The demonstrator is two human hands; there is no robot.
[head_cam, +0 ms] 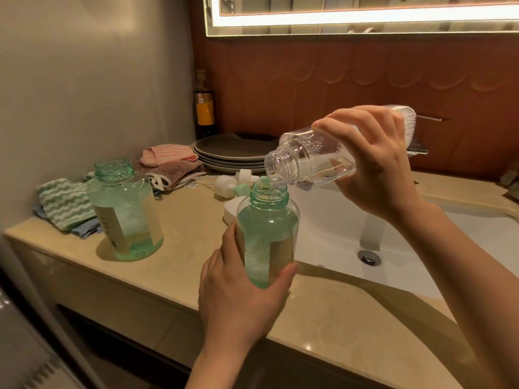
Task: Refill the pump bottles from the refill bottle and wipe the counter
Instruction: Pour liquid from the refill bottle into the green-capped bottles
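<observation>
At a beige bathroom tabletop (182,248) beside a white sink (398,242), a person pours clear liquid from a see-through refill bottle (306,161) into an open green pump bottle (268,220). The right hand (373,161) is wrapped round the refill bottle's body and tips it neck-down to the left, so that its threaded mouth hangs just over the green bottle's neck and a thin stream runs between them. The left hand (238,299) clasps the lower part of the green bottle from the near side, thumb on the right, holding it upright at the sink's near-left edge; whether its base touches the tabletop cannot be told. Foam and pale liquid fill the lower part of this bottle.

A second green pump bottle (126,209), also topless and partly filled, stands upright to the left, well apart from the first. Behind the held bottle lie white pump tops (224,183). Farther left, a green striped cloth (66,203) rests on a blue cloth (84,230), while a pink cloth (168,154) sits on a brown towel (174,169) near a stack of dark plates (230,153). A tall dark bottle (204,108) stands in the back corner, below a lit mirror (365,21).
</observation>
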